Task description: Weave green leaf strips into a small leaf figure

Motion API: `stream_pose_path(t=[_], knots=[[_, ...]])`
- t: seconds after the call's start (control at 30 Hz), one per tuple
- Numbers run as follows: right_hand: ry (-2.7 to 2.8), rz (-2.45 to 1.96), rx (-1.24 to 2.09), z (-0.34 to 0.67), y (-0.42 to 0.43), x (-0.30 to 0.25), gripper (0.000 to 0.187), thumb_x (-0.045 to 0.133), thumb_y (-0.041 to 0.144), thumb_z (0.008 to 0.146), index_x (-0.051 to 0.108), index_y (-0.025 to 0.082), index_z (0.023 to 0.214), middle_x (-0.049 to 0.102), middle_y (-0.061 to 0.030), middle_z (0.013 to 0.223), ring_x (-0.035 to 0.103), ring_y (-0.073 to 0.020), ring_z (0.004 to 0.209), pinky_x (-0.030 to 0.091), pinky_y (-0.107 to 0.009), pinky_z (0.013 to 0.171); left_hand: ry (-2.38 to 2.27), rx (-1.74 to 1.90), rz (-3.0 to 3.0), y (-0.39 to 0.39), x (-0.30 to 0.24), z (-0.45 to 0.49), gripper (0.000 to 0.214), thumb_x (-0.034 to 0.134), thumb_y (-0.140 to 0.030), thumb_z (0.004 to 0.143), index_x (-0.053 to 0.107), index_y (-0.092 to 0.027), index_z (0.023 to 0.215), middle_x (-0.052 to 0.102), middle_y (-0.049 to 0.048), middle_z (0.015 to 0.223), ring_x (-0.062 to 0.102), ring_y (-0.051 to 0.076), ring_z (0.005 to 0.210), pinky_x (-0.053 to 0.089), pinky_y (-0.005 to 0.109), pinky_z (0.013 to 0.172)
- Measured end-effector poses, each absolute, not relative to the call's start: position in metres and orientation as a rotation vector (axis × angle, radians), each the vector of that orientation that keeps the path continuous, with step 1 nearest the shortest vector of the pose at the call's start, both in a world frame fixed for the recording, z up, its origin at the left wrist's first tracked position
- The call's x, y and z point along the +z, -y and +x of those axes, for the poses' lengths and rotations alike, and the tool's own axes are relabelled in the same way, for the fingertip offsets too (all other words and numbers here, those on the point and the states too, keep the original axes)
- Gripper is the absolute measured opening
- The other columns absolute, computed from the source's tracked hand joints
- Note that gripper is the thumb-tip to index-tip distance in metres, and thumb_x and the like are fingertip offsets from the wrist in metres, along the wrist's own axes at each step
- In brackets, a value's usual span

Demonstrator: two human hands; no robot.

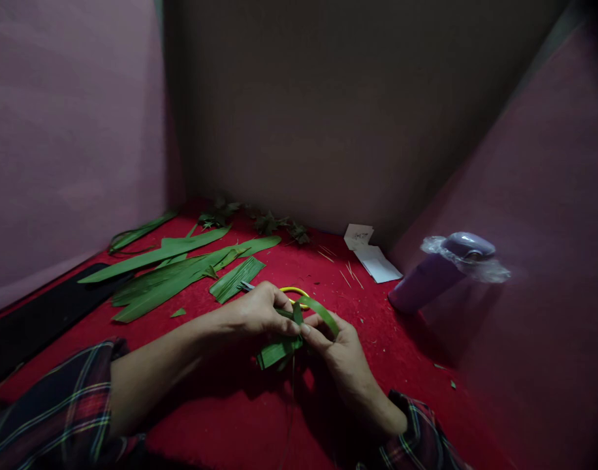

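My left hand (266,312) is closed on a bundle of folded green leaf (278,352), whose flat ends stick out below the fingers. My right hand (339,344) pinches a narrow leaf strip (322,312) that arches up from the bundle and curves over toward the right fingers. The fingertips of both hands almost meet at the bundle. A thin strand hangs down beneath it. Just behind the hands lie scissors with yellow handles (295,289); their grey blade tip shows left of my left hand, and the middle is hidden.
Long green leaves (196,274) and a cut leaf piece (237,279) lie left on the red cloth (211,411). Small leafy sprigs (268,222) line the back. Right are thin sticks (354,275), white papers (377,263) and a purple tumbler (429,277) with plastic wrap. A black slab lies far left.
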State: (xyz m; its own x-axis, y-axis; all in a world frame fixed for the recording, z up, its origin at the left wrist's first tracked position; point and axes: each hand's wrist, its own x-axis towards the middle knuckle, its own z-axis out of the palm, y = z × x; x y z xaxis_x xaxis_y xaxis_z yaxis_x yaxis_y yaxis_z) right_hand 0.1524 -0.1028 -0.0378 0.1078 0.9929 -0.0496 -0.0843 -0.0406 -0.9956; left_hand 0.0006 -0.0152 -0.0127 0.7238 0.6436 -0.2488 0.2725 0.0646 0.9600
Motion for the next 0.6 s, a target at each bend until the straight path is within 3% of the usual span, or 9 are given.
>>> stream_pose_path(t=[0.27, 0.6], knots=[[1.089, -1.26, 1.22, 0.1548, 0.1057, -0.0316, 0.028, 0.065, 0.043, 0.073, 0.06, 0.015, 0.075, 0.052, 0.0023, 0.059, 0.044, -0.01, 0.054, 0.032, -0.021, 0.05, -0.863, 0.401, 1.439, 0.0151, -0.0033, 0.0016, 0.024, 0.074, -0.03, 0.052, 0.064, -0.011, 0.064, 0.053, -0.0025, 0.05, 0.044, 0.008, 0.044, 0.034, 0.022, 0.048], [1.06, -1.267, 1.269, 0.1535, 0.104, -0.0307, 0.028, 0.07, 0.038, 0.067, 0.056, 0.016, 0.06, 0.05, 0.0038, 0.054, 0.041, -0.0088, 0.051, 0.031, -0.021, 0.05, -0.838, 0.385, 1.481, 0.013, -0.0048, 0.0022, 0.024, 0.073, -0.03, 0.054, 0.063, -0.01, 0.065, 0.052, -0.0027, 0.05, 0.042, 0.007, 0.046, 0.032, 0.022, 0.049]])
